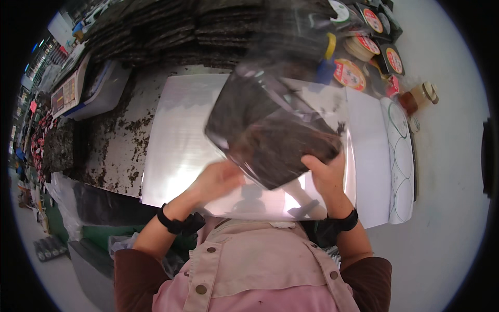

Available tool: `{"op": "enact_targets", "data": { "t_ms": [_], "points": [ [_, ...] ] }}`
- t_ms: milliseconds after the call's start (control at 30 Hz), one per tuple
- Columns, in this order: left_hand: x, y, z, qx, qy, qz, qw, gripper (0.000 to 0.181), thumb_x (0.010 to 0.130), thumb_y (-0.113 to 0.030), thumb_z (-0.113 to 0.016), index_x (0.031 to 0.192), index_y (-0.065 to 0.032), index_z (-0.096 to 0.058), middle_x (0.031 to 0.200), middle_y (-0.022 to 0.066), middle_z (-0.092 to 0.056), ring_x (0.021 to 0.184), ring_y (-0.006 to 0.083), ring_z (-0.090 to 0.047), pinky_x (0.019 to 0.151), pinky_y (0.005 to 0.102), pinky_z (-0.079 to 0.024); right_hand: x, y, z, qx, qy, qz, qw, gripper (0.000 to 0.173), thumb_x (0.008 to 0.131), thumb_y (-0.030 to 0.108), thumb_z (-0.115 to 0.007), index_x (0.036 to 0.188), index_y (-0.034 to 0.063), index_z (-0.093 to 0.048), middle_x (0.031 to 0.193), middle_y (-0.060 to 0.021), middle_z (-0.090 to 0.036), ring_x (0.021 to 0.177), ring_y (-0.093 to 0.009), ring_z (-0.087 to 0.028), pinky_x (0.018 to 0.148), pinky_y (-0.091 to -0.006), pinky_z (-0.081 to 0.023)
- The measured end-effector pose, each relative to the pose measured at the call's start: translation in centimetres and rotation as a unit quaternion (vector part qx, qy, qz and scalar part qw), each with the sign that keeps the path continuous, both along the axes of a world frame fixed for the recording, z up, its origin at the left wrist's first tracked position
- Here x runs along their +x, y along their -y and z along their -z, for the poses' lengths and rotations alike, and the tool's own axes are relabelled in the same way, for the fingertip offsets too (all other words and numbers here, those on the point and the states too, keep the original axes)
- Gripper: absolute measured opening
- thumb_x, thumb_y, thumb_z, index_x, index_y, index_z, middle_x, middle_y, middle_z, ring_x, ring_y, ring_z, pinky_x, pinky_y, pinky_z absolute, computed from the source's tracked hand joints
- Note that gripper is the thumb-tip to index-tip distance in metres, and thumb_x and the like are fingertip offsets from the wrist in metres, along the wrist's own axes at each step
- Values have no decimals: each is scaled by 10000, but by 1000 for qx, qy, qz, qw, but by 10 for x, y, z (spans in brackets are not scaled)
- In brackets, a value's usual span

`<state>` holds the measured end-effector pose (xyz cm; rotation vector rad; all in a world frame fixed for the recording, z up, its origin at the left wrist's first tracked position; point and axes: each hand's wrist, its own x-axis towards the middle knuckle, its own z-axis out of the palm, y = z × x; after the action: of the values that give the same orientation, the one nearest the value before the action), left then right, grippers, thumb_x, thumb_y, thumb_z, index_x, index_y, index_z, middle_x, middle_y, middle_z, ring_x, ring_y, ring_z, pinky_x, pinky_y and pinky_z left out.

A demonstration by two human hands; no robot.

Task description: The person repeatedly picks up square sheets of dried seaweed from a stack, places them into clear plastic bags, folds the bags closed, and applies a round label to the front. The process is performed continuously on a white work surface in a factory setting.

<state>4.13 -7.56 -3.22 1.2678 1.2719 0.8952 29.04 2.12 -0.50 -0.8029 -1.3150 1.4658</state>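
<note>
A clear plastic bag [273,128] filled with dark sheets that look like dried seaweed is tilted above a shiny metal sheet [183,128]. My right hand [329,171] grips its near right corner, thumb on top. Motion blurs my left hand [218,181], which is at the bag's lower left edge. Some of its fingertips are hidden or smeared, so whether they hold the plastic is unclear. Beneath the bag, the metal reflects part of my right arm.
Tall stacks of dark seaweed sheets [156,35] line the back. A scale [68,95] and a plastic bin [113,91] stand at the left, near dark crumbs. Rolls of round labels [362,46], a jar [419,97] and white sheets [370,156] lie to the right.
</note>
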Motion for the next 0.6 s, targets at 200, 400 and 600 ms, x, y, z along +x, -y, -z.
{"op": "enact_targets", "data": {
  "t_ms": [200, 400, 600],
  "points": [
    [-17, -6, -24, 398, -213, -290, 844, 660, 517, -406, -870, 917, -38, -498, 841, 37, -499, 721, 144, -442, 704, 273, -409, 7, 1, -29, 64, 82, -61, 993, 829, 615, -38, -760, 1308, 25, -309, 1098, -90, -500, 946, -186, -573, 864, -305, -457],
    [-12, -30, -41, 316, -1, -146, 937, 1157, 384, -389, -919, 1302, 6, -336, 1187, 101, -456, 1079, 218, -488, 967, 342, -377, 6, -8, -27, 252, 143, -41, 956, 1035, 554, 340, -882, 1345, 5, -305, 1205, -124, -496, 1100, -214, -491, 967, -348, -372],
    [-14, -32, -35, 374, -111, -147, 909, 1126, 424, -337, -923, 1316, -5, -322, 1148, 97, -482, 1066, 209, -491, 925, 301, -404, 9, -23, -102, 256, -49, 45, 964, 1224, 454, 676, -753, 1364, 1, -289, 1257, -170, -481, 1168, -256, -467, 1019, -385, -331]
  ]
}}
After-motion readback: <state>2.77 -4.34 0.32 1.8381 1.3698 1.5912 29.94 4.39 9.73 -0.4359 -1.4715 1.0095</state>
